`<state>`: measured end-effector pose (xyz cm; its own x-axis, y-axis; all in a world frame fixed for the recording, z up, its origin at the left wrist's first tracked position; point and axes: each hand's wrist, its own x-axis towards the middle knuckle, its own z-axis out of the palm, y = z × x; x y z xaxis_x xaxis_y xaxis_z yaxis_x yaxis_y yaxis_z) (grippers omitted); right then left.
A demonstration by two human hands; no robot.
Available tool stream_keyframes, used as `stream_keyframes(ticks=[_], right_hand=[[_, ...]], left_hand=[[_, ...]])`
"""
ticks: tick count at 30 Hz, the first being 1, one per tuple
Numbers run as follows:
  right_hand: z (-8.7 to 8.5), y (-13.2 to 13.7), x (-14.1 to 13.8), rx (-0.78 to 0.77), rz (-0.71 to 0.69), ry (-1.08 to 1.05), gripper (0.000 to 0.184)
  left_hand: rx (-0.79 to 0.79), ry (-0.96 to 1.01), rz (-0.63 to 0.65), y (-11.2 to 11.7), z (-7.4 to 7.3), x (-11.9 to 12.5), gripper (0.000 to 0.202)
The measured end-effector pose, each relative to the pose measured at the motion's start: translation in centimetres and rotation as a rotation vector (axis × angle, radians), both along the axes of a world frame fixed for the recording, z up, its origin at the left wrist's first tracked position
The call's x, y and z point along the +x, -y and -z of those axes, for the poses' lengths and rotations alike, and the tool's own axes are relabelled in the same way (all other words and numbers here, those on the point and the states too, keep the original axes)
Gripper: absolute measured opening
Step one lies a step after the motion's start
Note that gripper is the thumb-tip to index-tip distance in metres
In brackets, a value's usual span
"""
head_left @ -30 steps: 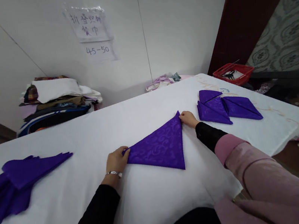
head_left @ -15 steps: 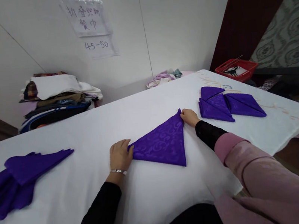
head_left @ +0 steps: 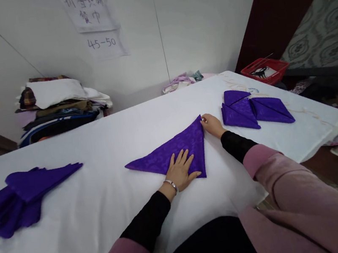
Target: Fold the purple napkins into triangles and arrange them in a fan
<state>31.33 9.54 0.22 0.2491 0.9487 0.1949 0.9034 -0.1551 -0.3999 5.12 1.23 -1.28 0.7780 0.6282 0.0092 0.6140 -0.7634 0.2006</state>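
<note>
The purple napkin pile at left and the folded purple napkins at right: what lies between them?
Between them, the head view shows a triangular purple napkin, the left hand flat on it, the right hand at its far corner.

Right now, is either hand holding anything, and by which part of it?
The right hand pinches the folded purple napkin by its far corner. The left hand lies flat on it near the lower edge, with no grip.
</note>
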Motion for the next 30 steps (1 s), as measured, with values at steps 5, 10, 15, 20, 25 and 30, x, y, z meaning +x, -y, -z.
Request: stream_keyframes(ticks=[5,10,15,20,25,30], right_hand=[[-0.5,5.0,-4.2,0.138,-0.334,-0.092,0.034],[-0.8,11.2,-9.3,-0.087,-0.787,-0.087,0.063],[-0.2,11.0,-8.8,-0.252,-0.785,-0.029,0.076],[0.4,7.9,-6.2,-0.254,-0.721,0.04,0.076],[0.9,5.4,-4.3,-0.245,-0.636,0.077,0.077],[1.2,2.6,-2.5,-0.277,-0.548,0.072,0.075]], left_hand=[[-0.016,-0.011,-0.005,-0.2,0.0,-0.1,0.072],[-0.034,-0.024,0.02,-0.3,0.2,-0.2,0.065],[-0.012,-0.001,0.02,-0.3,0.3,-0.3,0.067],[0.026,-0.011,0.004,-0.3,0.3,-0.2,0.07],[0.034,-0.017,0.007,-0.3,0.2,-0.2,0.068],[0.034,-0.019,0.009,-0.3,0.3,-0.4,0.069]])
